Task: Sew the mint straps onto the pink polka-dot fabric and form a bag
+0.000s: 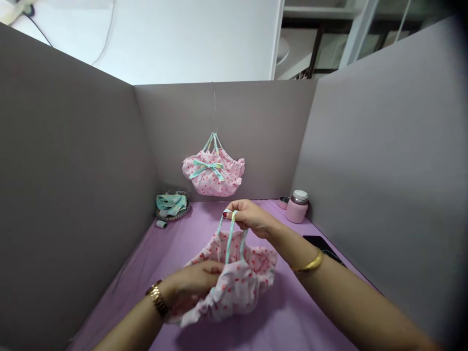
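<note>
A small pink fabric bag with red dots (241, 282) is held up over the purple table. My right hand (248, 217) pinches the tops of its mint-green straps (229, 234) and lifts them. My left hand (193, 282), with a gold watch at the wrist, is closed on the bag's left side near the rim. A finished bag of the same cloth with a mint bow (214, 170) hangs by its straps on the back partition.
Grey partition walls (73, 185) enclose the purple table (292, 317) on three sides. A dish of mint ribbon pieces (171, 205) sits at the back left. A pink jar with a white lid (297, 205) stands at the back right, a black phone (321, 243) near it.
</note>
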Demonstrator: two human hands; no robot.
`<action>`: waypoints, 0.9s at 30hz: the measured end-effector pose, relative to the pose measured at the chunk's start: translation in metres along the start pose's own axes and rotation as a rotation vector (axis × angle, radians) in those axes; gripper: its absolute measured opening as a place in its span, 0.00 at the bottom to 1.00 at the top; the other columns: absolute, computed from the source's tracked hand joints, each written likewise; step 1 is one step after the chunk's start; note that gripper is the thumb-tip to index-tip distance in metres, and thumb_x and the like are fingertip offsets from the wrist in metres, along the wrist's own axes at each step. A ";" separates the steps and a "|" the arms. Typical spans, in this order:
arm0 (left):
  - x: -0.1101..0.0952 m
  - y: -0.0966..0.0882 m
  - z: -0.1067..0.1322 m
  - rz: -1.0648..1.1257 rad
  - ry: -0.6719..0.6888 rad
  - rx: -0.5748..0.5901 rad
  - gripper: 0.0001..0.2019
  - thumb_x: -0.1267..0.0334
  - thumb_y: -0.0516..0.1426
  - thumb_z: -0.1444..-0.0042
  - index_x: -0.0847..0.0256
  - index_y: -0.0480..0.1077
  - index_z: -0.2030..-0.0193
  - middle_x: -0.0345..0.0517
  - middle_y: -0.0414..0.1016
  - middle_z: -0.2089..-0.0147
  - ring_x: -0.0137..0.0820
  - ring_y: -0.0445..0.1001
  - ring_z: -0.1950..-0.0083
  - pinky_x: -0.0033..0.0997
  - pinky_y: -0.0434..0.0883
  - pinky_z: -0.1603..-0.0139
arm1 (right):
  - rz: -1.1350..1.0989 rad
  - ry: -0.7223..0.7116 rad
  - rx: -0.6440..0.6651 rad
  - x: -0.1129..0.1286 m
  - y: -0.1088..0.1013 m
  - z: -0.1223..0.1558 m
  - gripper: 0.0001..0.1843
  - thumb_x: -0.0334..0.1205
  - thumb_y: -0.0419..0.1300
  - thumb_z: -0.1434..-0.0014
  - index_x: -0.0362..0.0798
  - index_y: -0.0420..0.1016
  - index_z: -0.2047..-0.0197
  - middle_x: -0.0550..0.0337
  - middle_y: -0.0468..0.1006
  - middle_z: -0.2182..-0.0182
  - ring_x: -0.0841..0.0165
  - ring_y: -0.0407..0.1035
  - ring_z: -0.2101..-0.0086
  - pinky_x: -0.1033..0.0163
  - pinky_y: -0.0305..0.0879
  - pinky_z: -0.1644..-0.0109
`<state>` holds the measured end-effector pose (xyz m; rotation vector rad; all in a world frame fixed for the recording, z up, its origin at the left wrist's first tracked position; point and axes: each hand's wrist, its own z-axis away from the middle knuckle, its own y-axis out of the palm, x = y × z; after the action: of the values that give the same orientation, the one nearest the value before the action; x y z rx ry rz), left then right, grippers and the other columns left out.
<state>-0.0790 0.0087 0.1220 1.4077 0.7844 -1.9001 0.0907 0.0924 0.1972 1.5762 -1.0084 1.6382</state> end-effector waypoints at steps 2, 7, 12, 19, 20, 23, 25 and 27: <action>-0.008 -0.007 0.003 -0.008 0.017 0.023 0.20 0.52 0.49 0.42 0.62 0.68 0.50 0.47 0.74 0.58 0.33 0.70 0.57 0.32 0.65 0.54 | -0.004 -0.009 -0.001 0.001 0.001 0.001 0.11 0.39 0.63 0.58 0.44 0.64 0.77 0.73 0.57 0.87 0.82 0.46 0.87 0.72 0.39 0.84; -0.015 -0.016 -0.002 -0.109 0.101 0.020 0.14 0.55 0.58 0.50 0.66 0.71 0.62 0.43 0.72 0.67 0.30 0.68 0.64 0.28 0.64 0.61 | -0.005 -0.015 0.045 0.011 0.011 0.000 0.07 0.34 0.60 0.56 0.44 0.64 0.77 0.73 0.58 0.88 0.82 0.47 0.87 0.73 0.42 0.85; -0.018 -0.027 -0.003 -0.164 0.147 -0.104 0.13 0.55 0.54 0.46 0.63 0.69 0.61 0.40 0.71 0.67 0.28 0.66 0.66 0.26 0.62 0.64 | 0.033 0.047 0.187 0.018 0.001 -0.006 0.05 0.32 0.61 0.56 0.42 0.67 0.76 0.71 0.62 0.87 0.81 0.53 0.88 0.74 0.49 0.85; -0.030 -0.037 0.005 -0.436 0.209 -0.183 0.11 0.59 0.53 0.46 0.63 0.71 0.71 0.38 0.70 0.73 0.27 0.65 0.70 0.23 0.62 0.70 | 0.015 0.093 0.343 0.021 -0.011 -0.007 0.06 0.27 0.63 0.58 0.41 0.70 0.76 0.67 0.69 0.85 0.79 0.61 0.86 0.75 0.56 0.83; -0.030 -0.040 0.004 -0.459 0.227 -0.235 0.10 0.60 0.53 0.46 0.63 0.71 0.70 0.38 0.70 0.72 0.28 0.66 0.69 0.24 0.62 0.68 | 0.002 0.119 0.386 0.022 -0.010 -0.006 0.06 0.26 0.64 0.60 0.40 0.70 0.76 0.66 0.70 0.84 0.78 0.62 0.85 0.74 0.57 0.83; -0.027 -0.048 0.001 -0.534 0.288 -0.422 0.08 0.62 0.53 0.47 0.62 0.71 0.68 0.41 0.71 0.68 0.32 0.67 0.64 0.29 0.64 0.61 | -0.100 0.196 0.470 0.027 -0.007 -0.003 0.06 0.26 0.64 0.60 0.39 0.70 0.77 0.64 0.70 0.85 0.75 0.63 0.86 0.71 0.60 0.81; -0.025 -0.047 0.000 -0.568 0.337 -0.591 0.08 0.62 0.53 0.47 0.62 0.69 0.63 0.45 0.71 0.61 0.37 0.66 0.56 0.35 0.62 0.53 | -0.232 0.209 0.434 0.032 -0.003 -0.002 0.05 0.29 0.63 0.54 0.40 0.69 0.76 0.66 0.69 0.86 0.76 0.64 0.85 0.69 0.63 0.77; -0.022 -0.036 0.003 -0.587 0.419 -0.836 0.11 0.63 0.52 0.46 0.61 0.64 0.55 0.50 0.67 0.53 0.40 0.61 0.48 0.40 0.56 0.45 | -0.386 0.195 0.332 0.036 0.001 -0.003 0.05 0.32 0.59 0.49 0.42 0.67 0.75 0.68 0.68 0.85 0.77 0.65 0.83 0.69 0.66 0.71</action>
<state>-0.1037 0.0319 0.1474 1.0762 2.0807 -1.3225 0.0857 0.0919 0.2330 1.6535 -0.3142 1.6965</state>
